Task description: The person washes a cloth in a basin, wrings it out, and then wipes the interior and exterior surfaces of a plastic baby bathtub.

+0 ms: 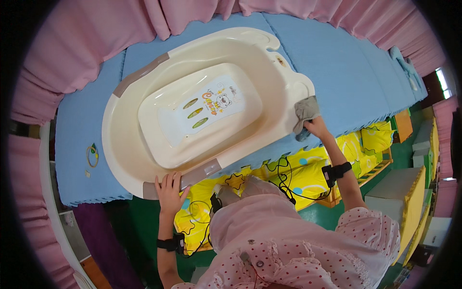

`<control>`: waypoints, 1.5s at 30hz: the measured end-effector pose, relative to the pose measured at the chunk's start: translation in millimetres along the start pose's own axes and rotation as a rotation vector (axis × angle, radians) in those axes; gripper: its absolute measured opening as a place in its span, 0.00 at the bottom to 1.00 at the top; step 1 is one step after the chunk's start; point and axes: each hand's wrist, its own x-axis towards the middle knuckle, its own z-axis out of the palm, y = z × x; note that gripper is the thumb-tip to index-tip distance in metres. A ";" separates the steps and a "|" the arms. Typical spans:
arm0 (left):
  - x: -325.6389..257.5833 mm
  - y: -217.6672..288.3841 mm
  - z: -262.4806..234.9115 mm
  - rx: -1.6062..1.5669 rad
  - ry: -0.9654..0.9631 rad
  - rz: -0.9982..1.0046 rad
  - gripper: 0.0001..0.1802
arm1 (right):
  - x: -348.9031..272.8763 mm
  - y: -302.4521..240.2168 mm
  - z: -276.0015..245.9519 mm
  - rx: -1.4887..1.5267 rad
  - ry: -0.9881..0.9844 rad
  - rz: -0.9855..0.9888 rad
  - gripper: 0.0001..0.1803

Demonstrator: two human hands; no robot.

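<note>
A cream baby bathtub [127, 144] with greyish-brown grip strips and a bear picture on its bottom stands on a table with a blue cover. My left hand [171, 191] rests on the tub's near rim, fingers spread over the grip strip and holding nothing. At the tub's right end, my right hand [316, 126] grips a grey cloth [306, 109]. The cloth lies over the outer edge of the rim, and part of it hangs down beside the tub.
The blue-covered table [337, 67] reaches far to the right. Left of the tub lies a small green-and-yellow ring-shaped item [92, 155]. Yellow patterned bedding [308, 166] on a low wooden frame stands between me and the table. Pink curtains [96, 29] hang behind.
</note>
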 end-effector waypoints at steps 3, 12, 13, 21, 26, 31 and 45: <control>1.2 -0.7 9.2 -0.033 0.049 -0.061 0.27 | -27.9 -19.7 -4.0 0.062 0.059 0.041 0.25; 2.8 -3.2 5.5 -0.012 0.154 -0.047 0.26 | -43.0 -44.8 -25.2 0.450 0.267 0.293 0.16; 2.6 -3.1 6.2 -0.008 0.148 -0.050 0.26 | -32.6 -46.3 -26.3 0.451 0.269 0.294 0.16; -0.2 -5.0 -4.7 0.021 0.137 -0.039 0.24 | 14.3 -59.9 43.3 -0.686 0.157 -0.091 0.25; -4.3 -5.9 -9.0 0.036 0.147 -0.058 0.22 | -13.0 -103.0 75.4 -0.411 0.084 -0.159 0.25; -5.6 -6.6 -14.2 0.044 0.143 -0.055 0.21 | -28.3 -203.5 130.2 -0.211 -0.258 -0.420 0.23; -12.0 -9.8 -31.9 -0.007 0.125 -0.048 0.17 | -10.3 -131.9 118.8 -0.161 -0.144 -0.440 0.27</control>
